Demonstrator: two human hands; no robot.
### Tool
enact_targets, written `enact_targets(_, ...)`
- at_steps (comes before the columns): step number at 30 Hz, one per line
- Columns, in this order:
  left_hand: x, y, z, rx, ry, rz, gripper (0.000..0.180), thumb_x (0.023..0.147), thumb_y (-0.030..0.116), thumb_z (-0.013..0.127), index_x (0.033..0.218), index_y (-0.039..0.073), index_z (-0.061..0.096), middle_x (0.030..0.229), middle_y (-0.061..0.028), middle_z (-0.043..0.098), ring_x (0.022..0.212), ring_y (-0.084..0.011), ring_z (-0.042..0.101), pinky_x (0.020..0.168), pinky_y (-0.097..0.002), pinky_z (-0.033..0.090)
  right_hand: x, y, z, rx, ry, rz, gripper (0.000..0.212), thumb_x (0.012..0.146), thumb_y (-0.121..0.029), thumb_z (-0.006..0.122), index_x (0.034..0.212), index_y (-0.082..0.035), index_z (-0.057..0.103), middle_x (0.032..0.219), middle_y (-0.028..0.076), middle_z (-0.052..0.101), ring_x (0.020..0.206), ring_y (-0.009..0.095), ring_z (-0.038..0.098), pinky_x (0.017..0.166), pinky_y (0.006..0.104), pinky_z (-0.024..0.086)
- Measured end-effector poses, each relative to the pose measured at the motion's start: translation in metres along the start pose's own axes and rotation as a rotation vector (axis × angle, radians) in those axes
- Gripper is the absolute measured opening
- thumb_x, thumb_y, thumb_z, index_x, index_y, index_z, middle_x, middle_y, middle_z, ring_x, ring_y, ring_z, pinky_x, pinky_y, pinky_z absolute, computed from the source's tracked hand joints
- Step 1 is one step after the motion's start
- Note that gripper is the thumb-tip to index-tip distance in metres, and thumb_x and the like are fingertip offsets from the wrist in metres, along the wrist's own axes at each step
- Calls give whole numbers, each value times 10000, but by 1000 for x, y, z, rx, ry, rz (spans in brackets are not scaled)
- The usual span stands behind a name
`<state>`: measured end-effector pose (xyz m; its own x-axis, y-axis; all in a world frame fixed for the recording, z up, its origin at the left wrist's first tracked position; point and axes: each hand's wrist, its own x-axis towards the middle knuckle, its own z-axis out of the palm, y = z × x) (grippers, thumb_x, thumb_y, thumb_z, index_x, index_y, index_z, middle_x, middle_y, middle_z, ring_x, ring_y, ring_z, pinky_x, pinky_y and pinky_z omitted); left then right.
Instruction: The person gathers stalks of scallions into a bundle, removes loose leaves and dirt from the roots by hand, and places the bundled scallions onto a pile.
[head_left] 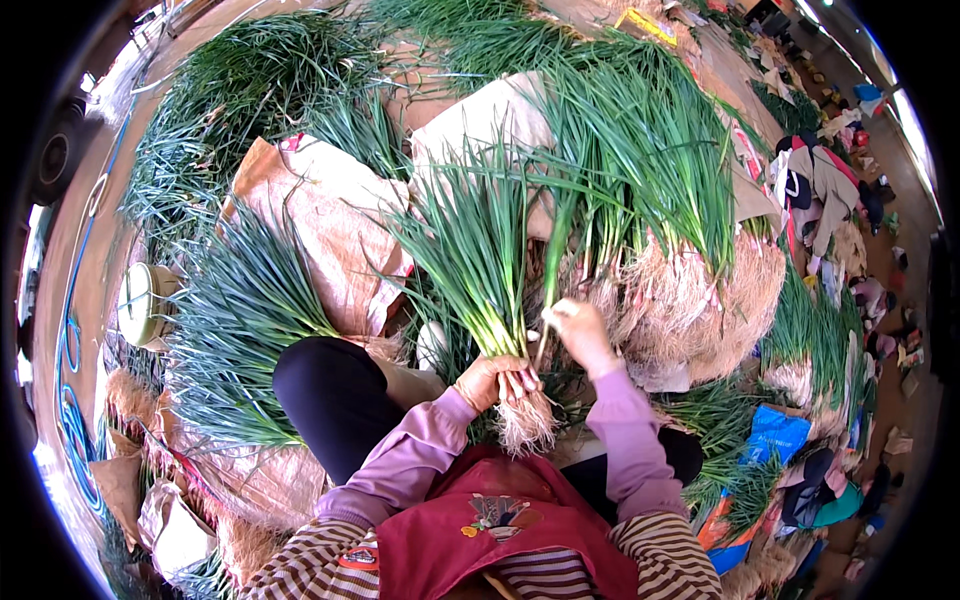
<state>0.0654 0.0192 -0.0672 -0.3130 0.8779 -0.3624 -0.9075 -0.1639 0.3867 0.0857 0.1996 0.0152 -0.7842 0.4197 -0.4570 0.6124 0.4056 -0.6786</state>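
Observation:
My left hand [488, 382] is wrapped round a bunch of green onions [485, 270] just above its pale, hairy roots [526, 425]. The leaves fan up and away from me. Just right of the bunch, my right hand [578, 330] pinches a single yellow-green onion leaf [552, 265] between thumb and fingers. Its pale lower end hangs beside the held stems. Beyond my right hand lies a large pile of green onions [650, 150], with a thick mass of tan roots [690, 305] toward me.
Another onion heap [245, 320] lies at my left, by a round pale container [148, 303]. Large sacks [325, 225] are spread between the heaps. A blue hose [72, 350] runs along the far left. Other people [825, 185] sit among onions at the right.

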Motion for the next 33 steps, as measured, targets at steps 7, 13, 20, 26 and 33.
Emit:
enact_targets(7,-3,-2,3,11,110,13,226,780,162,585,747,-58,623,696,-164,655,492,-189,608,412,-237,486,-25,35,46,60,365,-265,129,880,-108,563,783,-34,606,651,46,623,556,117,576,487,272,464)
enact_targets(13,-13,-1,-1,-72,24,-18,245,787,176,568,750,-57,636,677,-151,652,565,-215,636,595,-268,553,-6,56,34,779,-190,-27,226,913,-207,547,1030,-28,623,730,10,571,559,78,472,504,212,385)
enact_targets(20,-12,-8,-4,-204,-1,-33,215,766,143,602,815,-65,608,690,-165,648,646,-278,645,665,-321,527,-10,23,53,489,171,-203,137,863,-142,604,801,-26,641,609,38,566,506,108,492,470,258,387)
enact_targets(26,-6,-10,-10,-44,86,-123,176,764,161,622,778,-14,610,666,-142,638,479,-191,594,439,-240,481,11,55,75,-559,577,-451,75,765,-88,579,709,-41,560,658,157,603,589,329,613,530,410,494)
enact_targets(33,-13,-3,-14,-106,4,-95,520,772,18,593,1252,86,405,834,-92,579,644,-228,645,612,-341,572,38,75,15,-872,-115,-395,232,868,-194,559,927,22,618,699,124,645,574,217,637,518,353,523)
